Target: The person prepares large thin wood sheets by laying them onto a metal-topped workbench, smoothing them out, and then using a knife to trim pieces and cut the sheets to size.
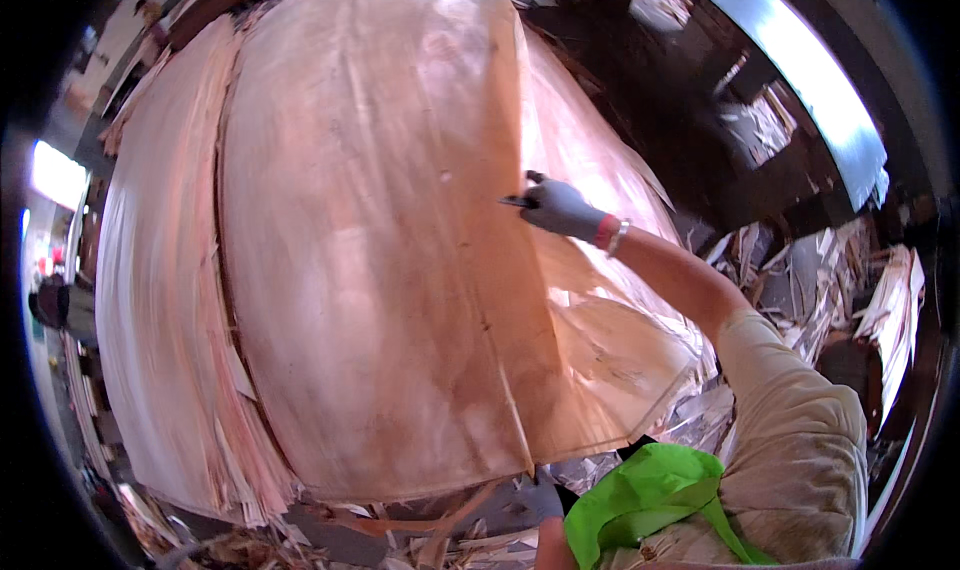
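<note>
A broad, thin sheet of wood veneer (340, 240) covers the middle of the view, pale pink-brown with an orange shaded band along its right side. My right hand (565, 212), in a grey glove with dark fingertips and a red cuff, is closed at that sheet's right edge and pinches it. Under the forearm, another veneer surface (620, 345) curls and ripples. My left hand (540, 498), also gloved in grey, is at the sheet's near edge, low in the view; its fingers are mostly hidden, so their grip cannot be made out.
A second veneer stack (160, 270) with ragged edges lies to the left, across a narrow gap. Torn veneer scraps (820, 280) litter the right and the near floor. A long shiny metal strip (800, 60) runs along the upper right. A person (60, 305) stands at far left.
</note>
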Demonstrator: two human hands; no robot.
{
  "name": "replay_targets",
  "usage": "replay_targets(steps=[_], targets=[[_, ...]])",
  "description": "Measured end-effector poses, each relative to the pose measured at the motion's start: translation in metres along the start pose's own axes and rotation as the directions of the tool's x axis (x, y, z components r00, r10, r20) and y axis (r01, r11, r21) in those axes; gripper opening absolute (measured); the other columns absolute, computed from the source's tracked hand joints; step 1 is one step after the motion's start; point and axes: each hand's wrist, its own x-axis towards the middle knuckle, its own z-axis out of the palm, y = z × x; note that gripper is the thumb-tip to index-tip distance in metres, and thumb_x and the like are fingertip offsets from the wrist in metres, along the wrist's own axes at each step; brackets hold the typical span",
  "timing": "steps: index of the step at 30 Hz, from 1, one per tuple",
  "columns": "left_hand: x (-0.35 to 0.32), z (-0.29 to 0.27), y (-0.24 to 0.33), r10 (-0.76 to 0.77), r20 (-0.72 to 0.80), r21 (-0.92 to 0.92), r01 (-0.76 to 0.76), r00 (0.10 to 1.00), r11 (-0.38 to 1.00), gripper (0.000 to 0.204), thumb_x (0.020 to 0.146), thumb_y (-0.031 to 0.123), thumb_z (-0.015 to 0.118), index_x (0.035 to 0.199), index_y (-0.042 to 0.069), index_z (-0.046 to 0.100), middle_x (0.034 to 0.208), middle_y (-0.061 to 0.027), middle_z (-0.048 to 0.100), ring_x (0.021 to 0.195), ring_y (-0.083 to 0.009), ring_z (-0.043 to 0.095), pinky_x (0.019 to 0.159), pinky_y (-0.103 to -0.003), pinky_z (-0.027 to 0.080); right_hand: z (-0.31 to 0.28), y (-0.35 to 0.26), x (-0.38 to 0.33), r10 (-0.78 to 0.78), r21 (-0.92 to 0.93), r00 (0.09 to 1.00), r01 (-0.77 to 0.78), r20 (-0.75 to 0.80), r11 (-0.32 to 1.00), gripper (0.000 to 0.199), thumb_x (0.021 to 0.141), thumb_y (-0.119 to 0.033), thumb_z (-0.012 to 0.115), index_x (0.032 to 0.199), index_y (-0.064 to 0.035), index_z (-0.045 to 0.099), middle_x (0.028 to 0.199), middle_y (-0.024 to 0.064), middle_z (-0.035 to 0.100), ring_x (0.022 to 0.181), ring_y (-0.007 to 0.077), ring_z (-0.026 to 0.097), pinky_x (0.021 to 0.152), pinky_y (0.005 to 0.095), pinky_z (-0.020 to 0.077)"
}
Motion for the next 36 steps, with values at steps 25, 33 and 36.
replay_targets(steps=[25, 33, 36], targets=[[-0.039, -0.006, -0.014, -0.035, 0.397, -0.194, 0.122, 0.917, 0.973, 0.029, 0.086, 0.022, 0.057, 0.105, 0.001, 0.056, 0.096, -0.0215, 0.062, 0.088, -0.0376, 0.061, 0.075, -0.044, 0.048, 0.209, -0.035, -0.088, 0.506, 0.819, 0.857, -0.357, 0.095, 0.45, 0.028, 0.091, -0.031, 0.047, 0.087, -0.0076, 0.063, 0.066, 0.0005, 0.057, 0.046, 0.0103, 0.044, 0.043, 0.0257, 0.0353], [-0.031, -0.033, 0.037, 0.112, 0.663, -0.153, -0.012, 0.741, 0.988, 0.032, 0.09, 0.033, 0.05, 0.104, 0.005, 0.053, 0.086, -0.0244, 0.062, 0.079, -0.0435, 0.059, 0.067, -0.052, 0.045, 0.255, -0.083, -0.412, 0.601, 0.707, 0.648, -0.682, 0.468, 0.185, 0.021, 0.093, -0.016, 0.053, 0.096, 0.003, 0.06, 0.08, 0.006, 0.063, 0.072, 0.014, 0.057, 0.066, 0.0322, 0.0484], [-0.038, -0.066, 0.043, 0.165, 0.736, -0.156, -0.072, 0.657, 0.985, 0.035, 0.09, 0.034, 0.052, 0.109, 0.005, 0.053, 0.091, -0.0252, 0.061, 0.084, -0.0444, 0.058, 0.069, -0.052, 0.045, 0.22, -0.149, -0.422, 0.585, 0.586, 0.719, -0.673, 0.375, 0.451, 0.018, 0.089, -0.016, 0.058, 0.085, 0.0012, 0.058, 0.07, 0.0007, 0.053, 0.07, 0.0089, 0.044, 0.062, 0.0288, 0.0409]])
